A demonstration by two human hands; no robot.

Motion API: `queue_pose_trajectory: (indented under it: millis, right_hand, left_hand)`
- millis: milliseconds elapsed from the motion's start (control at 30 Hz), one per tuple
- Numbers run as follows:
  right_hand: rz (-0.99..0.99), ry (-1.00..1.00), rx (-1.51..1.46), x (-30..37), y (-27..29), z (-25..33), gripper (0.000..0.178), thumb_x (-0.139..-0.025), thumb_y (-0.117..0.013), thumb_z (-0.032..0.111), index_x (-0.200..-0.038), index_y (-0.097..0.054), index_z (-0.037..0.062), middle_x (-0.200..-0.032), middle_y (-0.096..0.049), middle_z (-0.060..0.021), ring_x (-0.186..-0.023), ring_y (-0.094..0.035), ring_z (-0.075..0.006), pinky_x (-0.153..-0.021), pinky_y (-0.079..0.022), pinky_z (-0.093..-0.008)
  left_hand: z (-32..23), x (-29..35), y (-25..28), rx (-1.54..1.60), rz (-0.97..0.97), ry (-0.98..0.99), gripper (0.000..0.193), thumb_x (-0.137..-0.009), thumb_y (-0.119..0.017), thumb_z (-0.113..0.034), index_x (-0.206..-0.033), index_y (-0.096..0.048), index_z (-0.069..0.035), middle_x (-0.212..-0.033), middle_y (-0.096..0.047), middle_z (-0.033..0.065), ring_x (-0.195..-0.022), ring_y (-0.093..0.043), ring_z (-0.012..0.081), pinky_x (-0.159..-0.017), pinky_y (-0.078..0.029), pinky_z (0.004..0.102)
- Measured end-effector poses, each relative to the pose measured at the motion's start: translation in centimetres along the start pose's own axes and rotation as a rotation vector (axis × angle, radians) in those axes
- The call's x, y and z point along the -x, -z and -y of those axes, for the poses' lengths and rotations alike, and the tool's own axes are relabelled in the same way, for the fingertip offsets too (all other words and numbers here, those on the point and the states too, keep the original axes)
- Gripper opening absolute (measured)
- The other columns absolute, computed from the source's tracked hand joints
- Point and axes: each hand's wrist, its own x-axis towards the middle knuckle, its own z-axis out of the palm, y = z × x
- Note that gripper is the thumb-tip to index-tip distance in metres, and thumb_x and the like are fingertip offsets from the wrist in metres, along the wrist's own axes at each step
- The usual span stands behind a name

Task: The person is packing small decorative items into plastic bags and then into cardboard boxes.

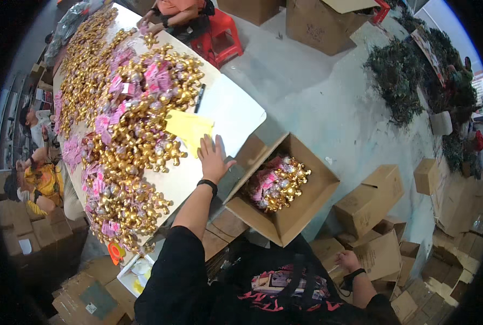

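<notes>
My left hand [213,158] lies with fingers spread at the table's edge, its fingertips at a yellow sheet [190,129] and a white board or sheet [233,111]. Beside that hand, a large heap of shiny gold ornaments [138,130] with pink tags covers much of the table [174,187]. An open cardboard box [314,187] stands tilted in front of my body, with a cluster of gold ornaments [287,187] and pink tags inside. At my right side hangs my right hand [348,261], its fingers curled, near some cartons; I see nothing in it.
A black marker [200,98] lies by the heap. Across the table a person in orange [176,8] sits near a red stool [217,38]; others are at the left. Cartons [370,200] crowd the floor at right, with green foliage [398,81] beyond. A white bin [136,273] sits below the table.
</notes>
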Motion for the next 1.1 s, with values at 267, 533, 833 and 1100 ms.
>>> queue_pose_trajectory:
  millis: [267, 533, 833, 1100]
  right_hand:
    - [-0.076, 0.161, 0.011, -2.9, 4.5, 6.8, 0.025, -0.095, -0.058, 0.02, -0.088, -0.06, -0.0036, -0.075, -0.065, -0.0082, -0.063, -0.061, -0.0152, -0.059, -0.051, -0.0318]
    - [-0.024, 0.181, 0.069, -9.3, 3.7, 4.7, 0.025, -0.095, -0.056, 0.015, -0.101, -0.062, -0.0079, -0.079, -0.067, -0.014, -0.067, -0.067, -0.0205, -0.061, -0.055, -0.0333]
    - [0.004, 0.14, -0.025, -9.5, 2.3, 3.2, 0.027, -0.096, -0.053, 0.016, -0.102, -0.062, -0.0084, -0.081, -0.067, -0.0141, -0.07, -0.066, -0.0225, -0.064, -0.054, -0.0363]
    - [-0.011, 0.184, -0.193, -9.9, 3.4, 4.5, 0.028, -0.095, -0.056, 0.018, -0.093, -0.062, -0.0096, -0.075, -0.067, -0.0132, -0.06, -0.061, -0.0197, -0.055, -0.048, -0.0351]
  left_hand:
    - [-0.7, -2.0, -2.6, -0.21, -0.022, -0.114, 0.074, -0.082, -0.067, -0.014, -0.148, -0.034, -0.013, -0.152, -0.031, 0.0203, -0.14, -0.027, 0.0433, -0.104, -0.03, 0.0636]
    - [0.6, -2.4, -1.0, -0.004, -0.154, -0.137, 0.052, -0.076, -0.064, -0.001, -0.126, -0.061, -0.01, -0.119, -0.065, 0.0177, -0.113, -0.06, 0.038, -0.09, -0.049, 0.0452]
    - [1.1, -8.7, 12.2, 0.282, -0.162, 0.164, 0.035, -0.078, -0.057, -0.003, -0.112, -0.068, -0.003, -0.096, -0.069, 0.0236, -0.091, -0.066, 0.0392, -0.082, -0.052, 0.0437]
    - [-2.1, -14.3, 26.5, -0.172, -0.004, -0.045, 0.019, -0.081, -0.058, -0.011, -0.094, -0.07, -0.004, -0.088, -0.068, 0.0234, -0.084, -0.067, 0.0413, -0.076, -0.053, 0.0502]
